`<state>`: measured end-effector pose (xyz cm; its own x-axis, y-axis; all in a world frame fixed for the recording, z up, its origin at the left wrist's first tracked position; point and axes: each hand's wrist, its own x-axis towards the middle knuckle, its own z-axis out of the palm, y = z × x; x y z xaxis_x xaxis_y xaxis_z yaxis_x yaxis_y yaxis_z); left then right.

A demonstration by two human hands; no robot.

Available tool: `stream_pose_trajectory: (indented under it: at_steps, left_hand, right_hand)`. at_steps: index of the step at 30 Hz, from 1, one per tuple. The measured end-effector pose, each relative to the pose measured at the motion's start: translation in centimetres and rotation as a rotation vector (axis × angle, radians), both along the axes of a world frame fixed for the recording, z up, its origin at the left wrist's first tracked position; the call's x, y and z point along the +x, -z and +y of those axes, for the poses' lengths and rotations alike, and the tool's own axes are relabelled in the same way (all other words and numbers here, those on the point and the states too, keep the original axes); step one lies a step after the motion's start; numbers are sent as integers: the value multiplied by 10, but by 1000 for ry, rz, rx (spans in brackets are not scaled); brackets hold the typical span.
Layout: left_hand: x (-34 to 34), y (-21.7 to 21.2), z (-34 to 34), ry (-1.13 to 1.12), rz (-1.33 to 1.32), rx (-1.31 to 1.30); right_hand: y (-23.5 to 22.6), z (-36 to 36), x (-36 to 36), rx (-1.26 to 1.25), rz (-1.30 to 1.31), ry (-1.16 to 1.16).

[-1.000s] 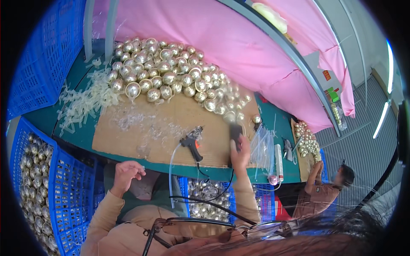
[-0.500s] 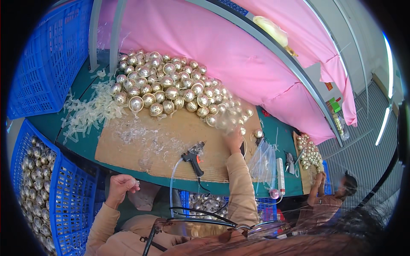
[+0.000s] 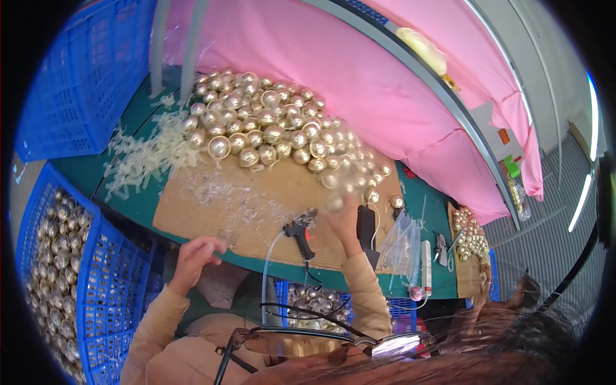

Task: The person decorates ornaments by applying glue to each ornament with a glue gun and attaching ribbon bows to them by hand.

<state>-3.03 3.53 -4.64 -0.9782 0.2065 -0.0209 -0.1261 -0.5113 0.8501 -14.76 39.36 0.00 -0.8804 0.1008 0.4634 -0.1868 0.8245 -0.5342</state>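
Note:
My right hand (image 3: pixel 345 224) reaches over the brown cardboard (image 3: pixel 256 228) to the front edge of a heap of shiny gold ball ornaments (image 3: pixel 273 133). A motion-blurred gold ball (image 3: pixel 335 203) is at its fingertips, and the fingers look closed on it. My left hand (image 3: pixel 194 262) hovers above the near edge of the table, fingers bent together and pointing right. Whatever is between its smeared fingertips is too small to name. Between the hands, a black glue gun (image 3: pixel 300 239) lies on the cardboard, with a clear tube running from it.
Translucent strips (image 3: pixel 144 157) lie left of the heap. A blue crate (image 3: pixel 106 282) full of balls stands at left; another blue crate (image 3: pixel 96 77) rises behind it. Clear plastic sticks (image 3: pixel 403 244) and a white power strip (image 3: pixel 426 266) lie at right, with another person (image 3: pixel 513 298) beyond.
My left hand has moved up and right toward the table edge. My right hand has drawn slightly left and nearer, with a ball at its fingertips. A black object beside it has come into view.

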Motion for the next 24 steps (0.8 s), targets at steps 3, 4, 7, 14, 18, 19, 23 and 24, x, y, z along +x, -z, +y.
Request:
stream_pose_trajectory:
  at_steps: [3,4,7,14,18,19,23,24]
  left_hand:
    - [-17,-19,21,44,142,-108]
    - [-24,-27,29,63,189,-159]
    - [-28,-45,42,-37,357,-319]
    - [-21,-40,27,-118,509,-549]
    - [-15,-28,13,-121,467,-576]
    - [-14,-27,11,-127,462,-576]
    - [-7,-34,5,-49,452,-604]
    - [-5,-35,4,27,402,-567]
  right_hand:
    - [-10,-50,43,130,-99,-168]
    - [-9,-64,51,119,-111,-186]
    - [-9,-109,69,151,-67,-372]
    - [-9,-164,83,120,-222,-486]
    - [-8,-174,91,70,-278,-518]
    - [-5,-175,92,72,-281,-525]
    - [9,-175,93,18,-249,-581]
    - [11,-176,93,19,-226,-590]
